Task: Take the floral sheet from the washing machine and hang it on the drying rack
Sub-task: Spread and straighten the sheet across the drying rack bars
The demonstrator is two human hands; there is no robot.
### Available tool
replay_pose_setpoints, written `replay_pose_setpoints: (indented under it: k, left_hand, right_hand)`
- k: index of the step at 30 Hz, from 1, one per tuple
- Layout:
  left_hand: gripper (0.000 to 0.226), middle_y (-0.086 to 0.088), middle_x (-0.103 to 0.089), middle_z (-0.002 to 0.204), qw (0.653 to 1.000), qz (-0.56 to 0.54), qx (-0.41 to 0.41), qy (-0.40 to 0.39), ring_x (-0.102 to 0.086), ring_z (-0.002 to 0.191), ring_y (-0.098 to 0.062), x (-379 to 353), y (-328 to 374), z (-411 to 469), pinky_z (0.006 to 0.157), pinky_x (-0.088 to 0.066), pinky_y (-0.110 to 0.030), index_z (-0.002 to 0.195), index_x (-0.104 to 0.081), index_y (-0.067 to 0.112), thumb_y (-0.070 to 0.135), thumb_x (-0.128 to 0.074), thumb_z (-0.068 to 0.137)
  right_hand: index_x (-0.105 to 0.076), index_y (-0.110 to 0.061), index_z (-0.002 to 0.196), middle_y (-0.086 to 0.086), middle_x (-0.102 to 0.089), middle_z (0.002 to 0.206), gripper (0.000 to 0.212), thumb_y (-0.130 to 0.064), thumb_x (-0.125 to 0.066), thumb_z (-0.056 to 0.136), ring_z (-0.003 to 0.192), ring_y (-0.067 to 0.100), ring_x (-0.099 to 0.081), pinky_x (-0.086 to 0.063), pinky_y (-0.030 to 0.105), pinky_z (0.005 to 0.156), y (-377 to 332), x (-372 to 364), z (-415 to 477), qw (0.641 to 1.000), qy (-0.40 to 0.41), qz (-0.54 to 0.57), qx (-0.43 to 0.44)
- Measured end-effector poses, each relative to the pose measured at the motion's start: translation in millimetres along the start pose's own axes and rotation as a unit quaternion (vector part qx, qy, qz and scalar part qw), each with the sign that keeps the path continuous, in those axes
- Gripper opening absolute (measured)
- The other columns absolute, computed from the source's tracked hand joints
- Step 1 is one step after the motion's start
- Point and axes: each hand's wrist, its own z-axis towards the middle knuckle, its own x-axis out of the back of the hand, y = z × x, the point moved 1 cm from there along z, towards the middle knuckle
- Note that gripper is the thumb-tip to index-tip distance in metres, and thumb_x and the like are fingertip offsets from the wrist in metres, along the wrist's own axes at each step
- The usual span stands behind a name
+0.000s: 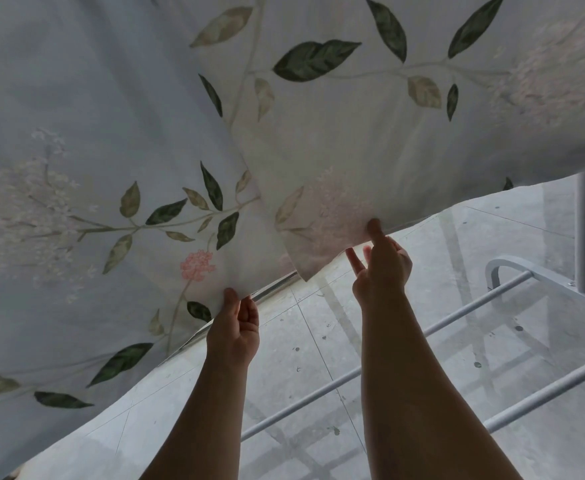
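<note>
Pinching the lower edge of the floral sheet [284, 116], your left hand [234, 329] curls narrow; your right hand [383, 268] beside it pinches too, two fingers [353, 262] straight.

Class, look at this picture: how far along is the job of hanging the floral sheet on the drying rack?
Done: the floral sheet is out, lifted and spread wide. In hand: the left hand and right hand each pinch its lower edge. Left: draping it. The drying rack shows bare rails below, and whether the sheet already lies over a top rail cannot be told.
</note>
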Motion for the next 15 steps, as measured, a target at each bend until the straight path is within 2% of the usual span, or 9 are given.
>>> replay_pose_setpoints:
  k: [2, 4, 8, 12, 15]
  left_hand:
    - [0.052, -0.009, -0.071, 0.096, 1.000, -0.004, -0.002, -0.001, -0.073, 0.073, -0.015, -0.3, 0.3, 2.1, 0.059, -0.059, -0.024, 0.133, -0.053, 0.007, 0.012, -0.073, 0.085]
    - [0.051, -0.010, -0.071, 0.093, 1.000, -0.007, -0.004, -0.004, -0.074, 0.071, -0.016, -0.4, 0.2, 2.0, 0.057, -0.058, -0.025, 0.133, -0.053, 0.007, 0.011, -0.072, 0.086]
    - [0.050, -0.011, -0.069, 0.097, 1.000, -0.006, -0.006, -0.004, -0.074, 0.071, -0.017, -0.4, 0.5, 1.1, 0.057, -0.059, -0.025, 0.133, -0.052, 0.006, 0.011, -0.071, 0.087]
    - [0.049, -0.012, -0.068, 0.097, 1.000, -0.007, -0.008, -0.004, -0.074, 0.069, -0.017, -1.0, 0.8, 1.1, 0.055, -0.059, -0.026, 0.134, -0.051, 0.006, 0.012, -0.069, 0.088]
    - [0.049, -0.012, -0.069, 0.098, 1.000, -0.009, -0.008, -0.005, -0.074, 0.071, -0.018, -1.9, 0.6, -0.4, 0.057, -0.060, -0.027, 0.134, -0.051, 0.006, 0.011, -0.069, 0.088]
  right_hand:
    - [-0.063, -0.006, 0.104, 0.022, -0.061, 0.118, 0.031, -0.023, -0.080, 0.084, 0.120, 0.030, -0.055, -0.060, 0.046, 0.085, 0.5, -0.5, -1.4, 1.000, -0.005, -0.018, -0.003]
    - [-0.064, -0.010, 0.102, 0.022, -0.062, 0.118, 0.027, -0.025, -0.078, 0.086, 0.117, 0.033, -0.058, -0.060, 0.046, 0.086, 1.3, -0.4, -0.5, 0.999, -0.019, -0.029, -0.001]
    - [-0.061, -0.008, 0.115, 0.011, -0.068, 0.113, 0.038, -0.025, -0.078, 0.085, 0.112, 0.032, -0.064, -0.059, 0.046, 0.087, 1.0, 0.1, 2.4, 1.000, -0.030, -0.009, 0.001]
    - [-0.060, -0.010, 0.098, 0.009, -0.060, 0.106, 0.037, -0.032, -0.084, 0.079, 0.114, 0.030, -0.058, -0.061, 0.047, 0.081, 2.2, 0.1, -0.2, 0.999, -0.004, -0.009, -0.042]
    - [-0.057, -0.011, 0.101, 0.010, -0.053, 0.116, 0.051, -0.048, -0.081, 0.077, 0.113, 0.030, -0.053, -0.061, 0.048, 0.079, 4.7, 1.2, -3.8, 0.995, -0.010, -0.031, -0.090]
